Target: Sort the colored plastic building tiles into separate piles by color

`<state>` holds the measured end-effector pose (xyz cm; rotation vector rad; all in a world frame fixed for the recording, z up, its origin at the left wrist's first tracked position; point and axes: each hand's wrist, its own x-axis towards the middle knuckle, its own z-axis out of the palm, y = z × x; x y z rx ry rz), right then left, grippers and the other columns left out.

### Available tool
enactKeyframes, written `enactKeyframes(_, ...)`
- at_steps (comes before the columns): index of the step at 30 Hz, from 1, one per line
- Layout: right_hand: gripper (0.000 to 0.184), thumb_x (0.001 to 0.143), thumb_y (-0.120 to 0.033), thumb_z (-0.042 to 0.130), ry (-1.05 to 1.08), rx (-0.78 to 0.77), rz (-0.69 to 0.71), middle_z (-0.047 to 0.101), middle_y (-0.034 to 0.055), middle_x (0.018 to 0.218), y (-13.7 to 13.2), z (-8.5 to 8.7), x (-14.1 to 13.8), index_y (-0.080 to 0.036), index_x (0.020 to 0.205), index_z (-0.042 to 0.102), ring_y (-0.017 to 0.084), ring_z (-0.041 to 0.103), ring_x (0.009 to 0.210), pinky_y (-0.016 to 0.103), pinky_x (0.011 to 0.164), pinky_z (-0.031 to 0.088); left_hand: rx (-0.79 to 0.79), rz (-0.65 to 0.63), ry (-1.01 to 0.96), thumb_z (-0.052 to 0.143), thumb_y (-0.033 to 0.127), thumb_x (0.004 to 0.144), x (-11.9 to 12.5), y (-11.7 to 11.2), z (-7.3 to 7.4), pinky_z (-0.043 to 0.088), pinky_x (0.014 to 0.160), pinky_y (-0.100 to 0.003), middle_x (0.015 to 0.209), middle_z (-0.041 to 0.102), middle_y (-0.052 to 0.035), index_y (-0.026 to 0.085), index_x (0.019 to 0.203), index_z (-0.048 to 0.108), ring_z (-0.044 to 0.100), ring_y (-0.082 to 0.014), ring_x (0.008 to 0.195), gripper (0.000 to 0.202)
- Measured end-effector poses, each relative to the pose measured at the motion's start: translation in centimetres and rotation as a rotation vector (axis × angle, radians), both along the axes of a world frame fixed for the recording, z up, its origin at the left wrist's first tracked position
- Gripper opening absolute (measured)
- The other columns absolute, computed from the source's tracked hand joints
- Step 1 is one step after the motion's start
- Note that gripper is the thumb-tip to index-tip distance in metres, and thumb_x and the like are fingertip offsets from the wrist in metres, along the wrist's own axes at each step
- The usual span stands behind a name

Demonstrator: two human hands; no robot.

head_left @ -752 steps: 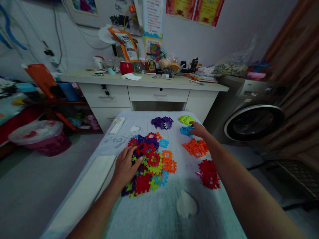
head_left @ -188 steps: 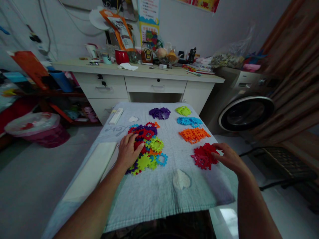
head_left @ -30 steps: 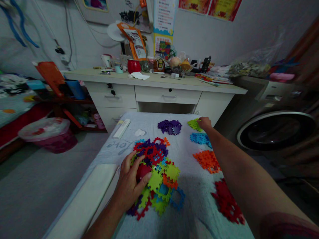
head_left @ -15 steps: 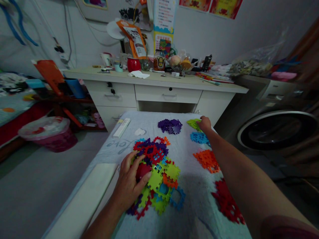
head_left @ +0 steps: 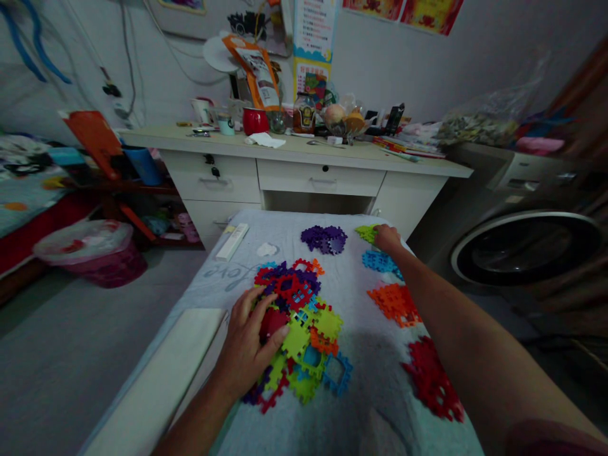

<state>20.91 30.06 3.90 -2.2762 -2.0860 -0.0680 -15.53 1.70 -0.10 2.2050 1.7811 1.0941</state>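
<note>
My left hand [head_left: 247, 342] rests with spread fingers on a mixed heap of interlocking plastic tiles [head_left: 297, 339] in red, purple, lime green, orange and blue. A red tile [head_left: 273, 323] lies under its fingers. At the far right of the cloth, my right hand [head_left: 388, 239] has its fingers bunched on a lime-green tile at the small green pile [head_left: 365, 233]; its fingertips are partly hidden. Nearer to me along that side lie a blue pile [head_left: 379, 261], an orange pile [head_left: 395, 304] and a red pile [head_left: 434, 380]. A purple pile [head_left: 324, 240] sits at the back middle.
The tiles lie on a pale cloth-covered table [head_left: 351, 285]. A white narrow box [head_left: 232, 242] and a small white scrap [head_left: 268, 249] are at the back left. Beyond stands a cluttered white desk [head_left: 294, 155], with a washing machine [head_left: 522, 221] on the right and a pink bin [head_left: 95, 256] on the left.
My right hand has shifted slightly left and is lower over the green pile, covering more of it. My left hand stays on the heap.
</note>
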Motion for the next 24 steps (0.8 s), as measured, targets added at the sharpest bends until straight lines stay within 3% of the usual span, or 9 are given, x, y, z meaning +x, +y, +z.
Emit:
enactKeyframes(4, 0.052, 0.088, -0.013, 0.043, 0.071, -0.001, -0.011, 0.054, 0.0152, 0.139, -0.1, 0.0, 0.0, -0.021, 0.138, 0.054, 0.034, 0.052, 0.123, 0.049, 0.098, 0.044, 0.003, 0.005, -0.005, 0.057, 0.046, 0.087, -0.2, 0.1, 0.0, 0.037, 0.11, -0.056, 0.14, 0.043, -0.0115, 0.025, 0.128, 0.052, 0.039, -0.0318, 0.134, 0.046)
enactKeyframes(9, 0.058, 0.085, -0.011, 0.045, 0.164, 0.06, -0.035, 0.051, 0.014, 0.144, -0.6, 0.1, 0.2, -0.02, 0.142, 0.05, 0.032, 0.051, 0.126, 0.046, 0.102, 0.044, 0.0, 0.006, 0.001, 0.056, 0.046, 0.087, -0.2, 0.1, -0.1, 0.037, 0.111, -0.055, 0.141, 0.044, -0.0118, 0.024, 0.129, 0.052, 0.04, -0.0317, 0.135, 0.048)
enactKeyframes(18, 0.057, 0.082, -0.009, 0.046, 0.181, 0.06, -0.019, 0.059, 0.014, 0.136, -2.1, 1.0, 0.1, -0.018, 0.138, 0.054, 0.03, 0.056, 0.123, 0.044, 0.101, 0.044, -0.009, 0.067, -0.021, 0.051, 0.049, 0.089, -0.3, 0.6, -0.7, 0.033, 0.114, -0.055, 0.143, 0.046, -0.0118, 0.023, 0.13, 0.052, 0.037, -0.0309, 0.138, 0.048)
enactKeyframes(21, 0.052, 0.082, -0.01, 0.048, 0.199, 0.121, 0.057, 0.061, 0.0137, 0.134, -3.0, 2.0, -1.5, -0.017, 0.133, 0.057, 0.028, 0.056, 0.122, 0.041, 0.103, 0.043, -0.028, 0.091, -0.014, 0.05, 0.051, 0.09, -0.2, 0.7, -1.0, 0.033, 0.113, -0.058, 0.143, 0.046, -0.0129, 0.023, 0.133, 0.049, 0.037, -0.0323, 0.138, 0.051)
enactKeyframes(24, 0.042, 0.084, -0.012, 0.05, 0.265, 0.146, 0.259, 0.065, 0.0137, 0.127, -4.8, 3.0, -4.4, -0.014, 0.123, 0.064, 0.024, 0.06, 0.116, 0.034, 0.102, 0.043, -0.045, 0.091, -0.01, 0.048, 0.052, 0.091, 0.0, 0.9, -1.3, 0.034, 0.112, -0.058, 0.144, 0.045, -0.0143, 0.021, 0.135, 0.047, 0.038, -0.0329, 0.138, 0.054)
